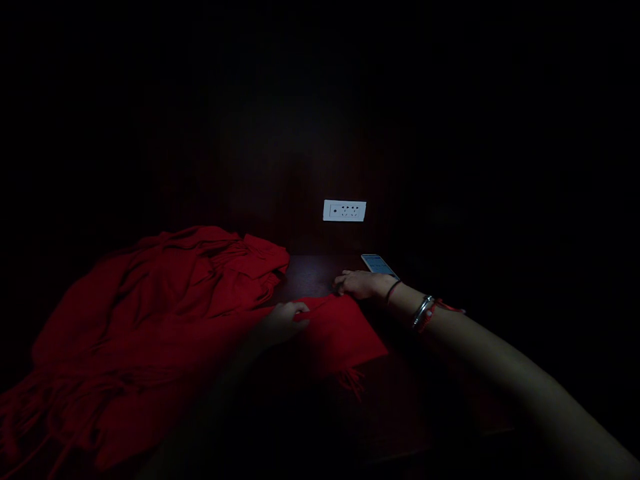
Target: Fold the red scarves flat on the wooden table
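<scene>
A red fringed scarf lies spread over a dark wooden surface, heaped in loose folds at the left and flat at the right end. My left hand rests on the flat part with thumb and forefinger apart; its other fingers are hidden. At the far edge of that flat end, my right hand has its fingers bent down and closed on the cloth. Metal and red bracelets circle the right wrist. Tassels hang from the near right corner of the scarf.
A phone with a lit screen lies just beyond my right hand. Behind, a white socket panel is set in a dark upright board. The dark wooden surface shows between scarf and board. Deep darkness hides the surroundings.
</scene>
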The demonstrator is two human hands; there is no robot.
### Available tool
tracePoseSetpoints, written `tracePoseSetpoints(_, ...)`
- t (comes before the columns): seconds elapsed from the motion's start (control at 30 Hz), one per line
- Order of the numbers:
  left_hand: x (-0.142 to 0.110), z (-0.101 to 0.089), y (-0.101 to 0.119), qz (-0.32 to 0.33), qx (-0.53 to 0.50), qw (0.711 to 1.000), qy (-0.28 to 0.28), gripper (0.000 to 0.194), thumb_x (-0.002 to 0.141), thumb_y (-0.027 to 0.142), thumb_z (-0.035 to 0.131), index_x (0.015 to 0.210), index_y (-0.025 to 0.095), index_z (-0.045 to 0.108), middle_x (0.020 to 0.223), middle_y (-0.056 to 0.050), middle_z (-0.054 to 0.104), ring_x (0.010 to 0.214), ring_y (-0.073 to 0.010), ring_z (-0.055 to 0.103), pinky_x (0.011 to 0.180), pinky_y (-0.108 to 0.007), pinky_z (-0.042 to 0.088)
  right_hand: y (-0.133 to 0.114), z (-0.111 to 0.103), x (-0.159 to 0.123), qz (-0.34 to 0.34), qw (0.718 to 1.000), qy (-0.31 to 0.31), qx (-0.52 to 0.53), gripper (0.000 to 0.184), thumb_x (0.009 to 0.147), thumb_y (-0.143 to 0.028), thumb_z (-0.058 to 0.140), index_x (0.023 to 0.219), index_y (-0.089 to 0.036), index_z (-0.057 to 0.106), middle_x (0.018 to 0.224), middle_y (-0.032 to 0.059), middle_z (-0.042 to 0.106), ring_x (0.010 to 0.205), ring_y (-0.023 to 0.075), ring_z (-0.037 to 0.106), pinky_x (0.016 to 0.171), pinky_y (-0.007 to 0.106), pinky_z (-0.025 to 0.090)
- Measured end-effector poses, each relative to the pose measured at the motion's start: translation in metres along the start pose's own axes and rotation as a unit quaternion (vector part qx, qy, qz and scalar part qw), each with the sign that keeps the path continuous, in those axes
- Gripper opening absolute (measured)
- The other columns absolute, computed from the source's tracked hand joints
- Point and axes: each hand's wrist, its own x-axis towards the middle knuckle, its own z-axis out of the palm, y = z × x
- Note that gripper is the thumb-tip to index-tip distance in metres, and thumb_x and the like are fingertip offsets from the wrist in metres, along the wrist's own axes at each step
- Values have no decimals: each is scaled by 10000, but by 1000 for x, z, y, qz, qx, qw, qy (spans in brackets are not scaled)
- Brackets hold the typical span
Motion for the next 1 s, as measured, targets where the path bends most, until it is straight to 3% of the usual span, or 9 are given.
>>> tracePoseSetpoints(0.1, -6, -5, -3, 52, 21, 998, -38, 256, 772, 202, 321, 833, 179, 569, 801, -5, 606, 754, -143, 533, 705, -251, 395, 6, -4, -7, -50, 991, 1, 122, 236, 586, 10, 552, 773, -134, 569, 1084, 76, 522, 991, 177, 479, 860, 317, 354)
tracePoseSetpoints(0.2, -14, 3, 5, 129, 73, 988, -53, 228, 772, 223, 368, 894, 184, 556, 932, -30, 578, 858, -163, 505, 767, -277, 388, 5, 0, -25, -56, 971, 62, 222, 135, 627, -41, 550, 718, -137, 522, 1124, 77, 491, 981, 163, 484, 820, 301, 382)
tracePoseSetpoints(0.3, -20, 19, 24, 154, 179, 972, -2, 212, 751, 171, 411, 912, 153, 548, 1021, -91, 526, 911, -206, 479, 783, -338, 388, -5, 9, -42, -53, 966, 158, 195, 104, 663, -58, 514, 706, -149, 493, 1119, 75, 498, 1023, 172, 447, 864, 330, 351)
tracePoseSetpoints(0.4, -22, 35, 45, 160, 246, 955, 34, 248, 789, 112, 334, 905, 141, 551, 1035, -110, 512, 873, -199, 487, 738, -333, 406, -19, 12, -48, -58, 973, 200, 100, 139, 658, -43, 495, 734, -159, 498, 1180, 65, 467, 1132, 204, 325, 900, 355, 311)
tracePoseSetpoints(0.53, -22, 48, 57, 166, 256, 952, 29, 268, 808, 128, 337, 966, 184, 547, 999, -75, 535, 840, -185, 496, 674, -290, 415, -33, 2, -45, -89, 982, 165, -15, 210, 718, -63, 441, 871, -183, 519, 1221, 41, 438, 1144, 203, 286, 858, 354, 327)
tracePoseSetpoints(0.63, -22, 54, 57, 157, 263, 952, 29, 276, 811, 125, 332, 939, 186, 568, 947, -70, 553, 807, -184, 508, 652, -288, 415, -39, -5, -42, -115, 983, 111, -95, 242, 759, -104, 426, 961, -208, 510, 1106, 48, 518, 1084, 200, 337, 801, 358, 337)
tracePoseSetpoints(0.8, -23, 55, 60, 168, 265, 949, 15, 271, 798, 106, 349, 915, 176, 583, 928, -77, 566, 818, -184, 518, 656, -274, 425, -44, -7, -39, -111, 976, 43, -182, 188, 744, -124, 460, 901, -196, 536, 903, 57, 565, 949, 208, 394, 746, 353, 325)
tracePoseSetpoints(0.9, -24, 46, 61, 147, 230, 962, 17, 318, 794, 111, 345, 1034, 209, 529, 1059, -74, 523, 846, -183, 526, 672, -276, 436, -42, -9, -39, -82, 982, 52, -163, 118, 729, -127, 462, 785, -179, 552, 876, 64, 549, 890, 202, 402, 731, 340, 320)
tracePoseSetpoints(1.0, -22, 30, 54, 77, 145, 986, 42, 430, 768, 162, 400, 1196, 188, 378, 1097, -94, 501, 874, -178, 528, 728, -284, 431, -36, -11, -40, -61, 991, 105, -62, 117, 695, -105, 455, 752, -167, 537, 799, 55, 534, 814, 179, 415, 713, 308, 327)
